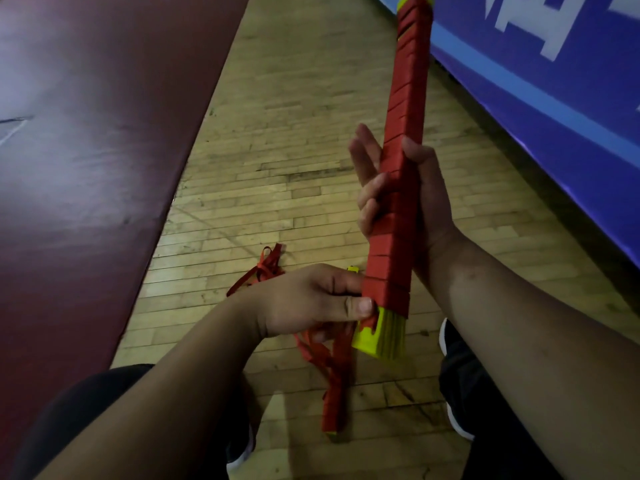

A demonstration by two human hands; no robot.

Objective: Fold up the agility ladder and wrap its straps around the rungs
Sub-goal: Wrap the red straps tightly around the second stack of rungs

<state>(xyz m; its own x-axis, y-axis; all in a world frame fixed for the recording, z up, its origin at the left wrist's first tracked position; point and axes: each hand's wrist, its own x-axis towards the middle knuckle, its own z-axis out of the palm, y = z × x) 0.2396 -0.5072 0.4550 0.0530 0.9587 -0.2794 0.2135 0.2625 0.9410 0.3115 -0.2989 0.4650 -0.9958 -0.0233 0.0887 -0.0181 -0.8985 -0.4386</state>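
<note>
Right hand (426,195) grips stacked yellow plastic rungs (380,336) spiral-wrapped in red webbing strap (406,98). Left hand (311,299) apparently pinches the lowest wrap; loose tail (333,379) trails onto wooden floor (277,140).

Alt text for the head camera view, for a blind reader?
A person's right hand grips a bundle of yellow rungs wrapped in red strap, while the left hand pinches the strap near its lower end, above a wooden floor.

floor: worn wood planks (294,140) | L: maroon mat (97,133) | R: blue banner (554,64)
</note>
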